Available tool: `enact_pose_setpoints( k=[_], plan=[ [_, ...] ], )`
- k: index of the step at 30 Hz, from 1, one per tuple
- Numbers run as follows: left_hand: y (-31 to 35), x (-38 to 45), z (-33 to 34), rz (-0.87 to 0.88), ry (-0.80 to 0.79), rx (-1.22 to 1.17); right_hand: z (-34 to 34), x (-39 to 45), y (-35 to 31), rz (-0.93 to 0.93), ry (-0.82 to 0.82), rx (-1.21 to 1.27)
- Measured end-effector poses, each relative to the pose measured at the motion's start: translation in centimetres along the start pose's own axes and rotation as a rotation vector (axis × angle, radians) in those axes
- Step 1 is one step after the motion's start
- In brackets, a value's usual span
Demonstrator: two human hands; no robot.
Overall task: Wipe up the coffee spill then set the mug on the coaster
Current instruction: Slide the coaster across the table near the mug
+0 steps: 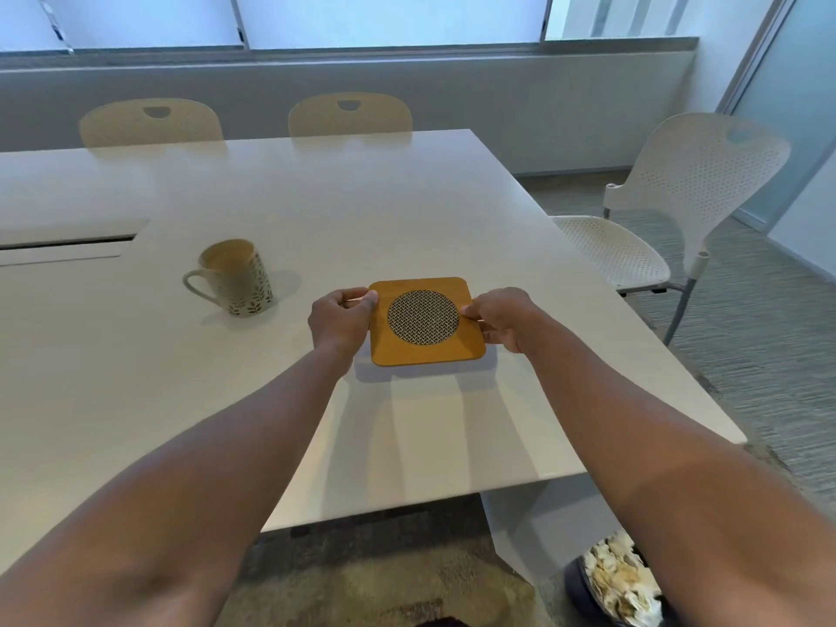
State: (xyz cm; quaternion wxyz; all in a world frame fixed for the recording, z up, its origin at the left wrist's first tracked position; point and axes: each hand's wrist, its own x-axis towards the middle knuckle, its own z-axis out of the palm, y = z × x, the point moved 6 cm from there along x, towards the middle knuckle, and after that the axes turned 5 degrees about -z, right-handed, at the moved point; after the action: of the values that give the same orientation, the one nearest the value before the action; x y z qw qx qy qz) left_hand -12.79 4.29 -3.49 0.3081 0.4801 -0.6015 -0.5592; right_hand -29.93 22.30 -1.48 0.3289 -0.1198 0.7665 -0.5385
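A square orange coaster with a round woven grey centre lies flat over the white table. My left hand pinches its left edge and my right hand pinches its right edge. A cream mug with a leaf pattern stands upright to the left of the coaster, its handle pointing left, apart from both hands. No spill shows on the tabletop.
Two cream chairs stand at the table's far side and a perforated white chair at its right. A bin of crumpled tissues sits on the floor under the near right corner. A cable slot lies at left.
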Motion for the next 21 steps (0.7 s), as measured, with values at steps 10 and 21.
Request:
enact_pose_setpoints(
  k=[10,21],
  plan=[
    [-1.0,0.4,-3.4,-0.034,0.086,0.024,2.8,-0.3,0.2,-0.006,-0.068,-0.061],
    [-2.1,-0.5,-4.7,-0.044,0.108,0.050,3.9,0.3,1.6,-0.027,-0.025,-0.242]
  ],
)
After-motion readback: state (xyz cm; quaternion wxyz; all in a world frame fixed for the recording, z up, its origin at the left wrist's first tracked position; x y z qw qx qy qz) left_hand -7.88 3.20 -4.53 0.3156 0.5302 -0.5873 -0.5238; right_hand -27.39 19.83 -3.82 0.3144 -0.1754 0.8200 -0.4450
